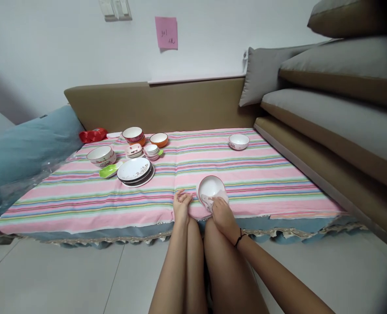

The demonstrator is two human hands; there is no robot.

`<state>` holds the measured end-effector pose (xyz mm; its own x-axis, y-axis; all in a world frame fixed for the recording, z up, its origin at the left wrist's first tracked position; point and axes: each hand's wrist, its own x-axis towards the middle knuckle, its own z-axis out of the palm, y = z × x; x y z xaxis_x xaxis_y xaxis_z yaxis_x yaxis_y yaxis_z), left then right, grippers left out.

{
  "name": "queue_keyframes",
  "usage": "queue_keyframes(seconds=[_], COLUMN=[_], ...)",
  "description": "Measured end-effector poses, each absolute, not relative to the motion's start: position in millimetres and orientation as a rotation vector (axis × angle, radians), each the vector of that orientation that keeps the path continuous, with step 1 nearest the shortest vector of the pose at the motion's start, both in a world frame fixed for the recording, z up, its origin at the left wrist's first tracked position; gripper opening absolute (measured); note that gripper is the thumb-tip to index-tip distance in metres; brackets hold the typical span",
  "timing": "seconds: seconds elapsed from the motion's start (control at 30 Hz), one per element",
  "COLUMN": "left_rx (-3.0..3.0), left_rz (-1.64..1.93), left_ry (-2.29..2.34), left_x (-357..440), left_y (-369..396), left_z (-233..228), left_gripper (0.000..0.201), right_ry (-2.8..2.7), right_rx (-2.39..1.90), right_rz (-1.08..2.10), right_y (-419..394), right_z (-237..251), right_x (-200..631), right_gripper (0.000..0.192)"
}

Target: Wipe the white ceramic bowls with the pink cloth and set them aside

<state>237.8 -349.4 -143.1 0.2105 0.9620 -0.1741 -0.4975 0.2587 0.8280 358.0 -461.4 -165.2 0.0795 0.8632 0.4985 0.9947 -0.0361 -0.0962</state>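
A white bowl [212,185] with a thin dark red rim sits at the near edge of the striped cloth, its inside facing me. My right hand [224,214] is closed on a pale pinkish wiping cloth [207,201] at the bowl's near rim. Part of the wiping cloth lies inside the bowl. Just left of the bowl, my left hand [181,206] rests palm up with loosely bent fingers apart, holding nothing and not touching the bowl.
A second white bowl [239,141] stands farther back right. At left are stacked plates [134,169], a green dish [108,171], a large bowl [100,155], an orange bowl [158,139] and small bowls [151,150]. Stacked cushions [337,113] border the right side.
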Motion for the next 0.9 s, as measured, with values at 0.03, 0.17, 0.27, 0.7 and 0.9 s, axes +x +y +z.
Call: queue_keyframes(seconds=[0.03, 0.17, 0.27, 0.7, 0.9], left_rx=[0.663, 0.567, 0.625, 0.912, 0.936], left_rz=[1.140, 1.140, 1.143, 1.177, 1.154], left_ry=[0.807, 0.812, 0.781, 0.737, 0.717], left_x=[237.0, 237.5, 238.6, 237.9, 238.4], left_y=[-350.0, -353.1, -352.4, -347.6, -345.0], left_z=[-143.7, -142.7, -145.2, -157.9, -161.9], left_gripper=[0.058, 0.062, 0.063, 0.056, 0.053], right_ry=[-1.836, -1.824, -1.808, -1.797, -1.809], right_rx=[-1.955, -1.991, -1.998, -2.018, -2.005], right_rz=[-0.421, -0.419, -0.429, -0.393, -0.395], right_y=[-461.1, -459.6, -458.5, -455.8, -457.8], right_z=[-164.7, -162.4, -162.4, -169.1, -166.2], right_x=[357.3, 354.0, 353.1, 354.3, 354.5], right_gripper=[0.030, 0.025, 0.024, 0.024, 0.022])
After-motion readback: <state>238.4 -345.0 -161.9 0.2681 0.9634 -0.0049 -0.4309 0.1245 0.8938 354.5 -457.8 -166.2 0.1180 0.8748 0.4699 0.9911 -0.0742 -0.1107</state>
